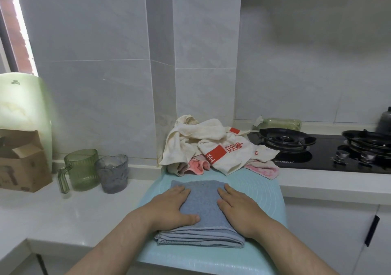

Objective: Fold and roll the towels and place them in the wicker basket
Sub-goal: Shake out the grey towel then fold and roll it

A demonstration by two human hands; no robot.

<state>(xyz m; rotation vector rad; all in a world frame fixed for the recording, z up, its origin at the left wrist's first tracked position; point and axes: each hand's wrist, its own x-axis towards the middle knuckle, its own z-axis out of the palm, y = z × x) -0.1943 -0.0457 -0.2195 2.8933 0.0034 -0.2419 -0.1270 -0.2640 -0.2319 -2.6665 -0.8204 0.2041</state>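
Note:
A folded grey-blue towel point(203, 202) lies on a pale green mat point(260, 192) at the counter's front edge. My left hand point(171, 206) presses flat on the towel's left side, fingers straight. My right hand point(239, 206) presses flat on its right side in the same way. Behind the mat, a heap of unfolded towels sits against the wall corner: a cream towel with red blocks and lettering point(220, 147) on top, pink cloth point(262, 168) under it. No wicker basket is in view.
A green handled cup point(81, 170) and a grey cup point(113, 173) stand left of the mat. A cardboard box point(21, 164) and a green board point(23, 103) are at far left. A black gas hob point(317, 149) fills the right counter.

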